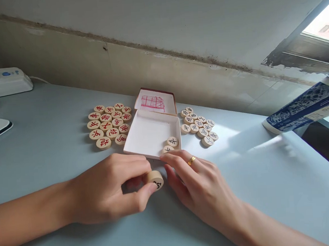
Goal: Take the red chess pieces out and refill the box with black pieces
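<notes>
Between thumb and fingers, my left hand (113, 189) pinches a round wooden piece (157, 180) with a black character, just in front of an open white box (148, 133). My right hand (196, 180), with a gold ring, is at the box's front right corner, its fingers apart and nothing seen between them. Inside that corner lie two pieces; the rear one (172, 141) shows a black character, and the fingers partly cover the front one. Left of the box sit several red-marked pieces (106, 126). Several black-marked pieces (198, 123) lie to its right.
The box's lid (154, 101), with red lines drawn inside, is folded back toward the wall (138, 65). A blue and white container (303, 107) stands at the right edge of the grey table (57, 144). White devices (14, 82) are at the far left.
</notes>
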